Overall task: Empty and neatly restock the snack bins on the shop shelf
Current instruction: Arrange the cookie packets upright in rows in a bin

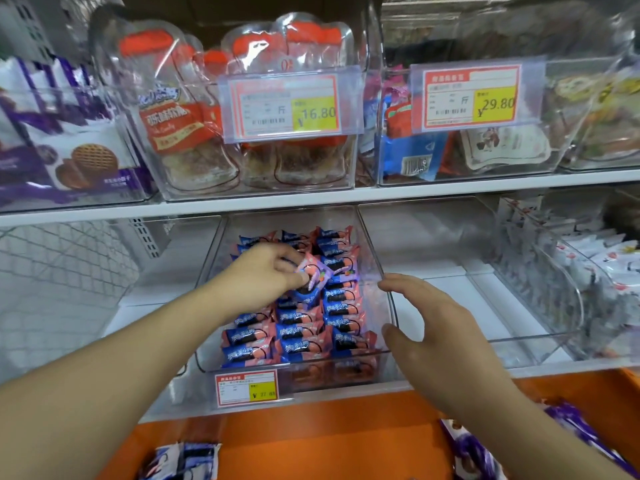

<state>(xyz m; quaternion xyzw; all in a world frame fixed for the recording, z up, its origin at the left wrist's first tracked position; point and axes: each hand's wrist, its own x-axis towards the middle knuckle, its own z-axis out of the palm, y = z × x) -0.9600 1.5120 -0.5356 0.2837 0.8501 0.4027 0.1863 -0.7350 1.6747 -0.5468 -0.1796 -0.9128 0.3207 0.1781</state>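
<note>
While the left hand (273, 271) pinches a packet (311, 271), seemingly above the bin (375, 271)

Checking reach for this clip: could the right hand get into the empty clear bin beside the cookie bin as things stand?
Probably yes. The right hand hovers open at the cookie bin's right wall, right beside the empty bin. That bin's top is open and nothing shows inside it, so the way looks free.

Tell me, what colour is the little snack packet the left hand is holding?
Blue and pink. The snack packet pinched by the left hand shows best in the head view.
</note>
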